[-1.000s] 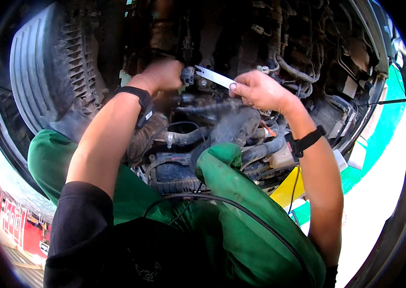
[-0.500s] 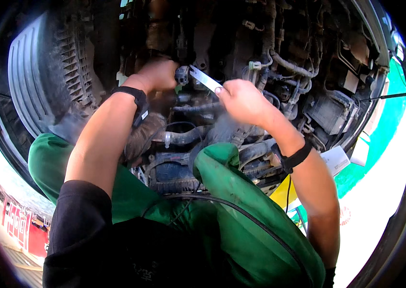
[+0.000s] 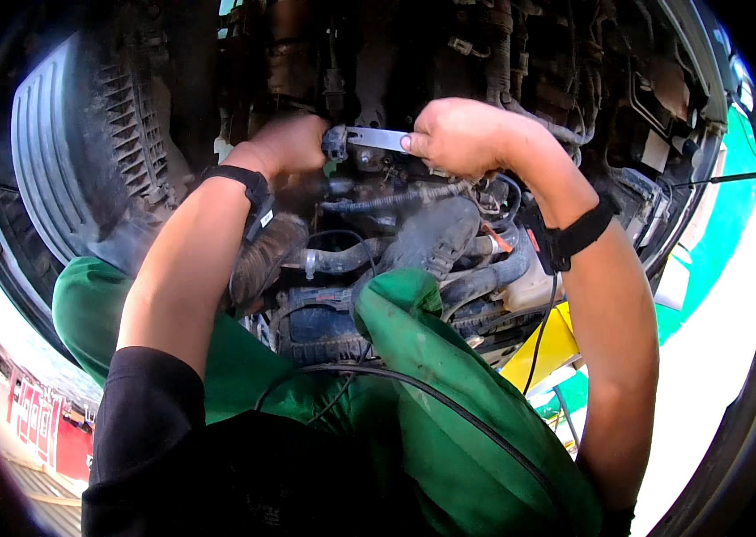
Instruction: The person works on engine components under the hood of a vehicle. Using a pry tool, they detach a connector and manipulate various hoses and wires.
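Over the engine bay, my left hand is closed, its fingers against a dark plug-like part. How much of that part lies inside the fist is hidden. My right hand pinches the near end of a flat silver metal tool between thumb and curled fingers. The tool lies almost level, and its far end meets the right side of the dark part. In the earlier picture that end looks forked.
Corrugated hoses and clamped pipes run below my hands. A ribbed grey cover stands at the left. My green-trousered knees are among the parts. A black cable crosses my lap, and something yellow shows at the right.
My right hand has moved up and slightly right, swinging the metal tool from a slant to nearly level. The left hand and the dark part have shifted only slightly.
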Demonstrator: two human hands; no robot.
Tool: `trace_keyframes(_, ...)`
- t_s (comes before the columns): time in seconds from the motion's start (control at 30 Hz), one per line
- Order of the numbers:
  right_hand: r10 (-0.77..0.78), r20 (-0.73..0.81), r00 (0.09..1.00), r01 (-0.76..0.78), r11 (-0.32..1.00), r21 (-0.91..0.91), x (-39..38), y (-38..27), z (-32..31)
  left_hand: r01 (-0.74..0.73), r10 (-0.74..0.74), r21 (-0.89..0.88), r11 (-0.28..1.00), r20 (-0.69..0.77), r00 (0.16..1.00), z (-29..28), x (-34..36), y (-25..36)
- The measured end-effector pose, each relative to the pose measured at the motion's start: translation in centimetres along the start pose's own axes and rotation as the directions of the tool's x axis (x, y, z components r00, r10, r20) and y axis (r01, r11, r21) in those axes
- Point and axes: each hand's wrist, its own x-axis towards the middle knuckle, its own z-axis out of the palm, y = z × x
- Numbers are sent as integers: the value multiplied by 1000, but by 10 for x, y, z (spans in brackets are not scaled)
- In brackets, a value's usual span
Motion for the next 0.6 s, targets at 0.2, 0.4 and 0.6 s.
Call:
trace_keyframes(0.2,241,-279,929,-210,968,136,-12,0,68,-32,33,51,998,-20,999,1,1,-3)
trace_keyframes(0.4,44,-634,772,-142,984,-104,-13,-4,97,-46,46,-45,998,-8,999,3,4,-8)
trace_keyframes(0.6,-81,-667,740,-131,956,-261,-13,-7,92,-59,59,-11,998,2,998,3,5,-6)
